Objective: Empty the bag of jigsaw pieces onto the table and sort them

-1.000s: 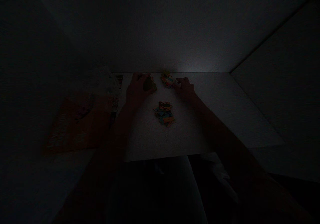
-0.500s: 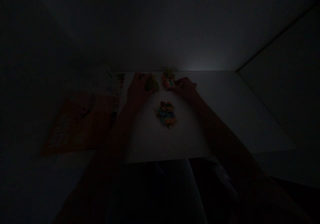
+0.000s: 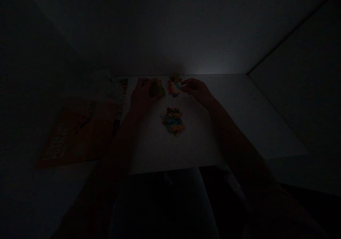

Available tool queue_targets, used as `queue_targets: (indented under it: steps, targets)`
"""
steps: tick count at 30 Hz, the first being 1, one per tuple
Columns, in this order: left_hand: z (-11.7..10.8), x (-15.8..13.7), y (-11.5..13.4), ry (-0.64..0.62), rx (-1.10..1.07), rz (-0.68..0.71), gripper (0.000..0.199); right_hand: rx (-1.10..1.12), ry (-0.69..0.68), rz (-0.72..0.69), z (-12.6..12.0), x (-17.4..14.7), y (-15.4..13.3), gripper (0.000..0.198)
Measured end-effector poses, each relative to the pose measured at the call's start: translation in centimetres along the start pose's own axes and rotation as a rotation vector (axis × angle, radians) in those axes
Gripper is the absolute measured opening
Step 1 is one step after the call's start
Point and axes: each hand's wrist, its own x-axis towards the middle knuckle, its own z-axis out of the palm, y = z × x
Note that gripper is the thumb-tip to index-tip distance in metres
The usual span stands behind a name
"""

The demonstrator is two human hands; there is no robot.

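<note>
The picture is very dark. At the far left of the white table (image 3: 197,143), my left hand (image 3: 141,93) curls its thumb and fingers around a small heap of green jigsaw puzzle pieces (image 3: 157,89). Across a narrow gap, my right hand (image 3: 197,89) pinches a pale and blue puzzle piece (image 3: 177,86) at the edge of a second, multicoloured heap (image 3: 170,86). Closer to me lies a third pile of puzzle pieces (image 3: 173,121), orange, blue and brown, touched by neither hand. Dimness hides the fine detail of the fingertips.
An orange printed package (image 3: 71,132) lies left of my left forearm, with crumpled clear plastic (image 3: 103,86) behind it. A dark printed strip (image 3: 121,100) runs beside the table's left edge. A pale wall (image 3: 186,40) rises directly behind the table.
The whole view has shifted slightly and grown darker. My right hand's fingers have straightened at the multicoloured heap, its pale piece now more visible. My left hand stays around the green pieces.
</note>
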Motion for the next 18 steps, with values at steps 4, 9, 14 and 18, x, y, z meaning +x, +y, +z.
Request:
queue_targets:
  steps: [4,9,14,18]
  targets:
    - [-0.2,0.0,0.4,0.013,0.015,-0.009,0.085,0.038,-0.102,-0.048,0.9,-0.8,-1.4,0.042]
    - [-0.9,-0.2,2.0,-0.011,0.044,-0.053,0.083,0.118,-0.147,-0.069,1.2,-1.3,-1.9,0.037]
    - [-0.7,-0.3,1.6,-0.002,0.027,-0.046,0.083,0.149,-0.126,-0.04,1.3,-1.1,-1.8,0.038]
    - [-0.3,-0.2,0.8,0.006,0.013,-0.015,0.082,0.136,-0.13,-0.069,1.2,-1.1,-1.6,0.037]
